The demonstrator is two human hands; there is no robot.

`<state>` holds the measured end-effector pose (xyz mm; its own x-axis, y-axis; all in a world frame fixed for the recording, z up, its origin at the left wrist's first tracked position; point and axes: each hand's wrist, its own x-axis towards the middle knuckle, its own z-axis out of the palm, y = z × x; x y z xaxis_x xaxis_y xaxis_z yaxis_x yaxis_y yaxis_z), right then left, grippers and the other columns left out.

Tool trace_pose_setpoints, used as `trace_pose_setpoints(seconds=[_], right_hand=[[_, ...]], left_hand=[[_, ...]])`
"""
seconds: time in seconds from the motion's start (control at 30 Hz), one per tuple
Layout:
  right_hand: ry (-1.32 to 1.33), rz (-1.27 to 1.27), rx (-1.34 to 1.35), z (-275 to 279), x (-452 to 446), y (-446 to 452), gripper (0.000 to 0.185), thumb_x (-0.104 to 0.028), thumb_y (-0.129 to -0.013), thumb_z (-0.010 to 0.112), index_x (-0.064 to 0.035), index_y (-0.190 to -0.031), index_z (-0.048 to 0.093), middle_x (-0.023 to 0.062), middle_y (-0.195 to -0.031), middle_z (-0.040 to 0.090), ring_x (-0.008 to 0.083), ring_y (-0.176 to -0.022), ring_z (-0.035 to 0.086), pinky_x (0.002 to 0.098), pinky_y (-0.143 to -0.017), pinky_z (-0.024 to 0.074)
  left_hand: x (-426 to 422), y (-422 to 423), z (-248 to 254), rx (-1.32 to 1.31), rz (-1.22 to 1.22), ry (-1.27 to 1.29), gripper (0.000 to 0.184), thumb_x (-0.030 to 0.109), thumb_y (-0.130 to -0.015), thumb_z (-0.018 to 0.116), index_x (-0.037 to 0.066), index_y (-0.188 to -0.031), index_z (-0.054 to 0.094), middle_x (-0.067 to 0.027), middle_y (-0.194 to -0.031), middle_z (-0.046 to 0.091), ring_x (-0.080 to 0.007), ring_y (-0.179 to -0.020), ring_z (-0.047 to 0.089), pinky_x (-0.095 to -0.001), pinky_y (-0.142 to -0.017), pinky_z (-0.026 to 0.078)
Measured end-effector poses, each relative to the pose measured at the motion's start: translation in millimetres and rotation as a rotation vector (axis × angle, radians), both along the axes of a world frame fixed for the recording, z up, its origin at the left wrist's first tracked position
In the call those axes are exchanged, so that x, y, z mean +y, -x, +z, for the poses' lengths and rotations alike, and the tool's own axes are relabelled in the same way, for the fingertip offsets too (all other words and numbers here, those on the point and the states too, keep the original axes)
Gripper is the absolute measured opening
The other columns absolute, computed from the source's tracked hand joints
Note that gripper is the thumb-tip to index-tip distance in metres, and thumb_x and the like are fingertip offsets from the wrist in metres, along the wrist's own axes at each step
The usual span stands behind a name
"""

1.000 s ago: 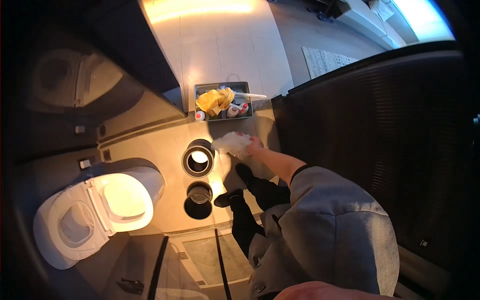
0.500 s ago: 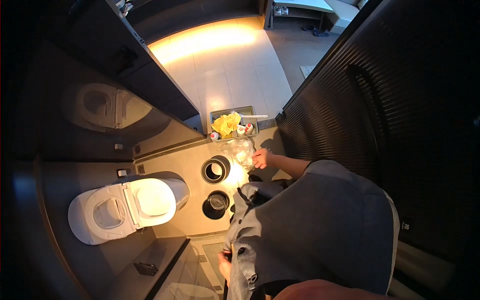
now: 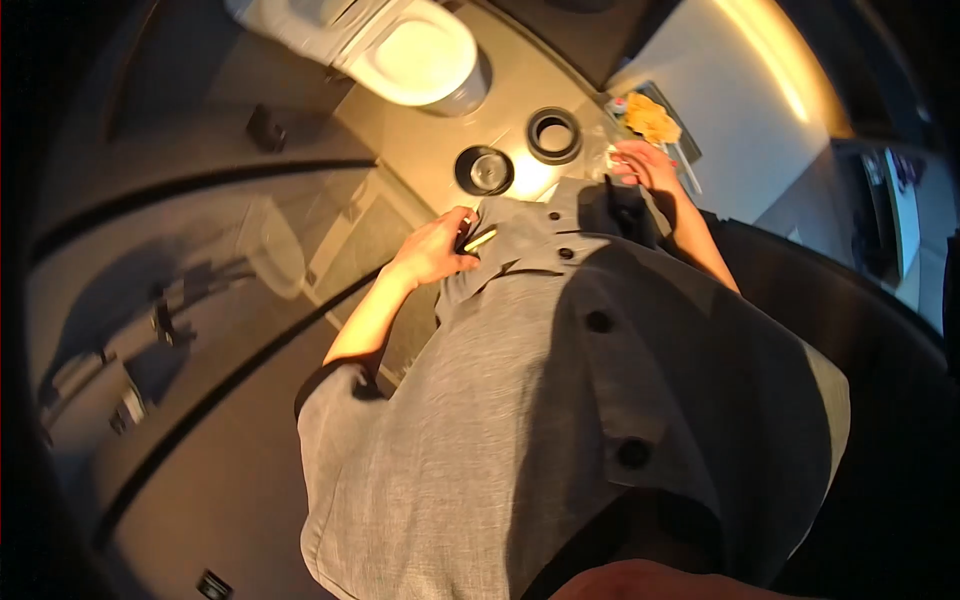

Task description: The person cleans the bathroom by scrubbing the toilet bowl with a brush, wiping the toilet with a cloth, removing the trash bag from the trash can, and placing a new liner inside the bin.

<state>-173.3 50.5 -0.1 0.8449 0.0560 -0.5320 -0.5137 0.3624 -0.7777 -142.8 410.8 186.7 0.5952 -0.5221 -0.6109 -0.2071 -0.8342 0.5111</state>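
Note:
My right hand (image 3: 645, 165) is at the upper right, its fingers curled round the edge of a clear plastic bag (image 3: 600, 155). Left of centre, my left hand (image 3: 440, 248) is at the side of the grey shirt (image 3: 470, 370), thumb and fingers around a small pale-yellow object (image 3: 481, 241) at the pocket area. How firmly it grips that object is unclear. Beyond the hands, a black bin (image 3: 485, 171) and a black ring-shaped bin part (image 3: 553, 136) rest on the tiled floor.
The white toilet (image 3: 420, 50) is at the top. A grey tray (image 3: 688, 148) with a yellow cloth (image 3: 651, 120) and a white-handled tool (image 3: 692, 178) lies by the doorway at the upper right. Glass panels with dark frames (image 3: 240, 330) run along the left.
The view has swung down and turned towards the shirt. My left hand has come fully into view at the shirt's side. The bag is still at my right hand.

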Motion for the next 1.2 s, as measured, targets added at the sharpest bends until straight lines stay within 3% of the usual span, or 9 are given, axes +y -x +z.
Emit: trace_pose_setpoints(seconds=[0.33,0.47,0.53,0.57,0.63,0.83,1.0,1.07,1.2], right_hand=[[0.233,0.155,-0.015,55.5,29.3,-14.0,0.023,-0.016,-0.089,0.051,-0.006,-0.108,0.054,0.0038,-0.094,0.064,0.0087,-0.076,0.06,0.0206,-0.062,0.0447],[0.221,0.243,-0.095,65.3,45.6,-30.8,0.024,-0.014,-0.086,0.053,-0.004,-0.108,0.053,0.0095,-0.096,0.063,0.0135,-0.076,0.06,0.0226,-0.063,0.0474],[-0.42,0.332,-0.233,-7.2,37.1,-41.3,0.029,-0.017,-0.084,0.055,-0.0032,-0.109,0.052,0.0126,-0.095,0.063,0.0159,-0.083,0.06,0.0273,-0.068,0.0491],[-0.009,0.422,-0.582,47.1,46.3,-31.2,0.038,-0.02,-0.085,0.05,0.001,-0.117,0.048,0.0121,-0.103,0.061,0.0201,-0.085,0.062,0.0299,-0.068,0.0512],[-0.035,0.268,-0.264,72.3,67.0,-24.1,0.031,-0.008,-0.076,0.061,0.0008,-0.106,0.056,0.0108,-0.093,0.063,0.0169,-0.08,0.061,0.03,-0.064,0.0516],[0.121,0.257,-0.328,65.6,99.8,-22.1,0.014,-0.01,-0.078,0.058,-0.0019,-0.089,0.06,0.0086,-0.081,0.064,0.0162,-0.071,0.062,0.0269,-0.06,0.0515],[0.233,0.254,-0.317,81.4,92.4,-6.7,0.015,-0.012,-0.077,0.059,-0.0016,-0.088,0.061,0.0079,-0.083,0.064,0.0158,-0.078,0.062,0.0293,-0.068,0.0519],[0.31,0.343,-0.408,94.7,87.4,0.5,0.033,-0.024,-0.074,0.068,-0.0032,-0.099,0.059,0.0089,-0.091,0.064,0.0171,-0.084,0.062,0.0307,-0.078,0.049],[0.0,0.272,-0.741,141.7,114.6,-0.1,0.055,-0.033,-0.074,0.07,-0.0046,-0.116,0.049,0.0137,-0.109,0.058,0.0189,-0.104,0.054,0.0339,-0.083,0.0467]], left_hand=[[26.2,13.9,-17.8,-0.376,0.305,0.135,0.027,-0.005,-0.067,0.055,0.01,-0.088,0.045,-0.0134,-0.099,0.054,-0.0367,-0.079,0.056,-0.0423,-0.064,0.045],[34.3,21.2,-10.4,-0.553,-0.088,0.262,0.017,-0.004,-0.067,0.055,0.011,-0.077,0.054,-0.006,-0.118,0.051,-0.03,-0.078,0.059,-0.0371,-0.06,0.048],[27.7,20.8,-11.8,-0.621,-0.32,0.229,0.031,0.002,-0.07,0.055,0.019,-0.094,0.062,-0.0049,-0.127,0.045,-0.0246,-0.074,0.061,-0.0358,-0.059,0.05],[18.1,20.9,-6.8,-0.596,-0.477,0.099,0.036,0.003,-0.071,0.053,0.02,-0.101,0.063,-0.0065,-0.13,0.043,-0.0223,-0.068,0.061,-0.0346,-0.055,0.049],[15.9,25.5,-16.1,-0.584,-0.572,0.081,0.039,0.008,-0.071,0.055,0.015,-0.109,0.058,-0.0097,-0.133,0.04,-0.0222,-0.062,0.06,-0.0332,-0.052,0.048],[4.0,23.1,-35.3,-0.674,-0.791,-0.246,0.025,0.012,-0.072,0.055,0.01,-0.096,0.059,-0.0034,-0.121,0.05,-0.0225,-0.084,0.058,-0.0424,-0.073,0.047],[-12.2,7.6,6.8,-0.774,-0.895,0.177,0.008,0.008,-0.079,0.054,0.004,-0.086,0.057,-0.0046,-0.106,0.057,-0.0197,-0.087,0.057,-0.0383,-0.08,0.045],[-15.5,5.8,24.0,-0.313,0.08,0.449,0.007,0.007,-0.086,0.051,0.001,-0.086,0.053,-0.0078,-0.091,0.06,-0.0159,-0.08,0.057,-0.0305,-0.076,0.045],[-59.6,-9.0,52.2,-0.454,0.157,0.57,0.011,0.006,-0.09,0.046,-0.002,-0.091,0.052,-0.0089,-0.086,0.059,-0.0153,-0.078,0.055,-0.0283,-0.072,0.044]])
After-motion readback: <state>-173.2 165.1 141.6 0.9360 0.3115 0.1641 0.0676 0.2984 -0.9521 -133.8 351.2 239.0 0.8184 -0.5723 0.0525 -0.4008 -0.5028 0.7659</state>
